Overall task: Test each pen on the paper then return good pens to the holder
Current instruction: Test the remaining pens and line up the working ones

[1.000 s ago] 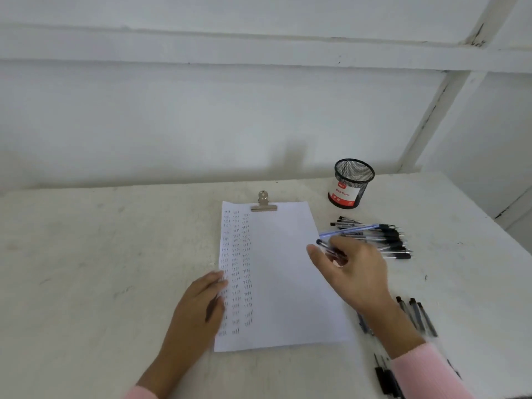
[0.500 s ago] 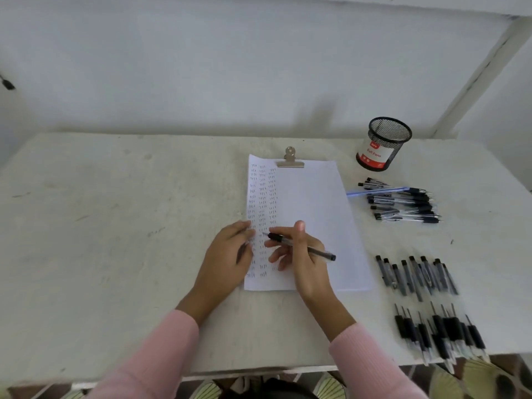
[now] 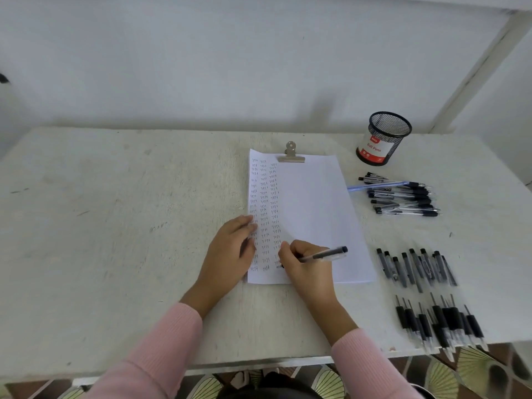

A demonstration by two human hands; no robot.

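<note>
Your right hand pinches a pen in a writing grip, tip at the foot of col. 3 on the paper; your left hand presses flat on its edge. Three cols. of marks are done; the holder looks empty, and many loose pens wait at right. 0.5 s ago you held the pen sideways.

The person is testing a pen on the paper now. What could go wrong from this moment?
1. The near pile of pens lies at the front edge of the table, some tips past it; the right sleeve could sweep them off.
2. The right hand writes with the pen at the foot of a crowded column on the paper; new marks may overlap old ones, hiding a weak pen.
</note>
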